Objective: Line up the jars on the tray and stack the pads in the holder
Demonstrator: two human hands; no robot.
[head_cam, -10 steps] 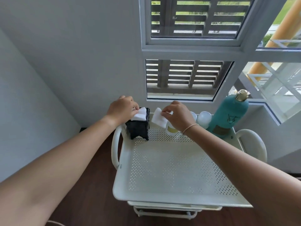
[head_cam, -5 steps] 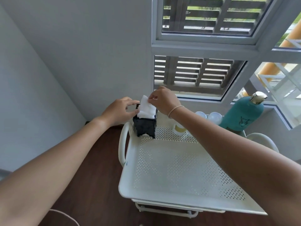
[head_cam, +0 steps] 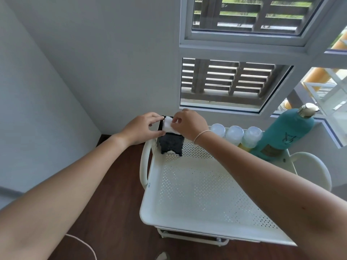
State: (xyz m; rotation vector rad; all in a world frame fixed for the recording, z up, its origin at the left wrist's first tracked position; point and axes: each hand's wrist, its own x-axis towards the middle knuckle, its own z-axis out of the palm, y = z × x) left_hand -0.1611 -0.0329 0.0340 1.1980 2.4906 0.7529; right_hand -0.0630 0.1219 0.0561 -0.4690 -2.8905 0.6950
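The right hand (head_cam: 189, 124) is pinching a white pad (head_cam: 168, 126) directly over the open top of the black holder (head_cam: 170, 144), which is standing in the tray's (head_cam: 197, 186) far left corner. The pad is lying roughly flat, slightly tilted, so the seating move is probably straight down. The left hand (head_cam: 141, 129) is bracing the holder's left side, fingers closed against it. Three jars (head_cam: 234, 134) are sitting in a row along the far rim.

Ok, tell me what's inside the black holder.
White pads fill the top of the black holder; the right hand presses them while the left hand steadies it. Its walls hide anything lower.
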